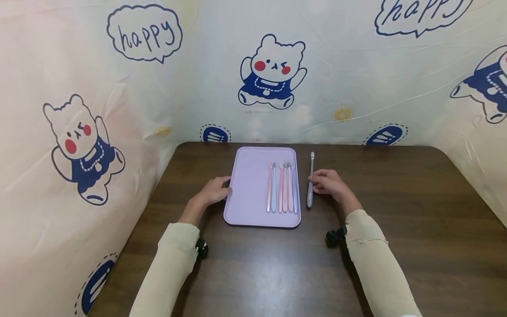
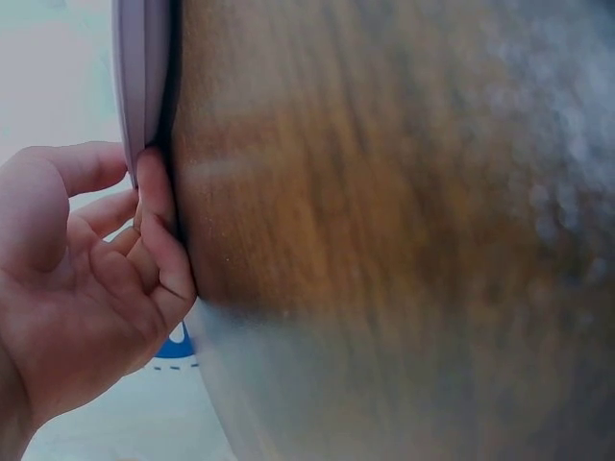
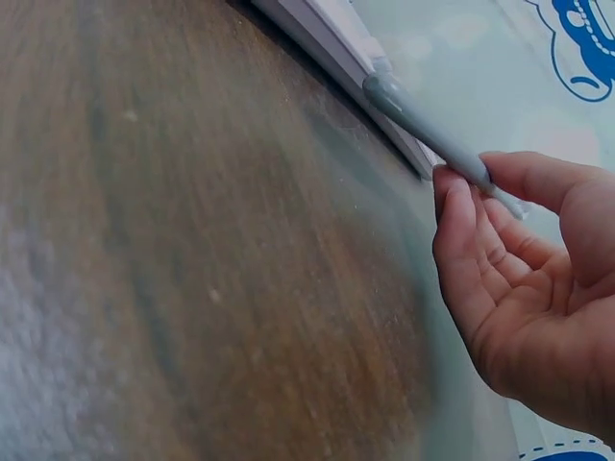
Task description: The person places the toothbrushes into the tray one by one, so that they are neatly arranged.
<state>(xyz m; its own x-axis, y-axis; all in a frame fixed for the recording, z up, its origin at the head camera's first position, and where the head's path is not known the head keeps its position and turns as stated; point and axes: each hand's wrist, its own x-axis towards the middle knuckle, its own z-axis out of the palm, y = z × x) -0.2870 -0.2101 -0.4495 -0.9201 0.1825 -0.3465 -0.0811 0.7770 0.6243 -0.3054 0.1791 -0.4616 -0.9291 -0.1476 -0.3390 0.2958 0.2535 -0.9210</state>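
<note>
A lilac tray [image 1: 249, 211] lies on the table, with several pink and blue toothbrushes [image 1: 285, 189] side by side on its right half. My left hand [image 1: 214, 191] pinches the tray's left rim; in the left wrist view, thumb and fingers of that hand [image 2: 106, 245] meet at the rim [image 2: 144, 86]. Just right of the tray, my right hand [image 1: 328, 182] holds a grey toothbrush [image 1: 310, 196], its bristle head pointing to the far side. The right wrist view has the grey toothbrush handle [image 3: 413, 115] pinched between thumb and fingertips of the right hand [image 3: 538, 288].
The brown wooden table [image 1: 269, 268] has rounded far corners. Behind it and at its sides hangs a pale cloth [image 1: 214, 79] printed with bears and the word "happy". Small black devices, a left one [image 1: 202, 248] and a right one [image 1: 336, 237], sit at the sleeves.
</note>
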